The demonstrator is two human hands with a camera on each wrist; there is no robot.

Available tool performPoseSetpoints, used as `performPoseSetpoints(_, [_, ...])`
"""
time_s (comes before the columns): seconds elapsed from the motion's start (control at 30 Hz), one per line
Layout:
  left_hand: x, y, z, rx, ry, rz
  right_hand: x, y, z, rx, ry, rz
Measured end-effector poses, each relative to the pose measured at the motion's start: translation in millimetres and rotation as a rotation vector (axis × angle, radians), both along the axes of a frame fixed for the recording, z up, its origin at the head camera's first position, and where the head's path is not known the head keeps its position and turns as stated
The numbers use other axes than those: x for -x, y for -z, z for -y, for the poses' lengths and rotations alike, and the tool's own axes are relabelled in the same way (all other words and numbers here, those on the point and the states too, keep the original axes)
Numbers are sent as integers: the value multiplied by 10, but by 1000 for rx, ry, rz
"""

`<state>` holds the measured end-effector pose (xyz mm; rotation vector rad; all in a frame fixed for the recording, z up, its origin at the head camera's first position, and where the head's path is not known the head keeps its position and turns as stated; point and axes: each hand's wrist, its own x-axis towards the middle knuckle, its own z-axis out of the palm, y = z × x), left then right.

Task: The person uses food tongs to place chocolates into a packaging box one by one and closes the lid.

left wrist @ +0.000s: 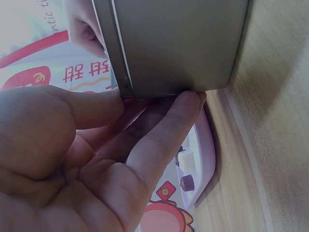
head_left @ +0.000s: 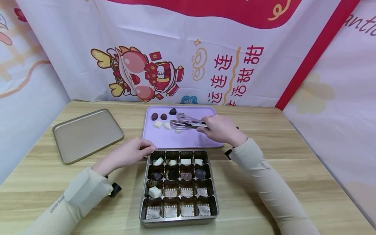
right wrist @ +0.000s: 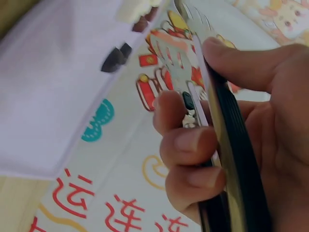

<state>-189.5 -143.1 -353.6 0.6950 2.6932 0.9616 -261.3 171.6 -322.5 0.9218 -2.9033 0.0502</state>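
Note:
My left hand (head_left: 130, 151) holds the back left corner of a metal tin (head_left: 179, 222), its thumb at the rim and its fingers at the wall. A divider inside has several compartments. White chocolates (head_left: 185, 161) lie in the back row, dark chocolates (head_left: 200, 173) in the second, and a white piece (head_left: 154, 192) at the left of the third. Black-handled tongs (right wrist: 236, 145) are gripped in my right hand (head_left: 221, 129), their slotted heads apart above the purple tray (head_left: 195, 140). Whether the tongs touch the white chocolate (head_left: 178, 131) beneath them I cannot tell.
Dark chocolates (head_left: 164, 116) and white ones (head_left: 158, 124) lie on the purple tray's left half. A gold-brown tray (head_left: 88, 135) is at the left on the wooden table (head_left: 279, 182). Behind the table hangs a printed cloth (head_left: 176, 42).

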Motion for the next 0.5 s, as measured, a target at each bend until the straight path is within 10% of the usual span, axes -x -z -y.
performPoseSetpoints(0.5, [-2, -7, -7, 15, -2, -14, 9, 171, 99, -48, 9, 39])
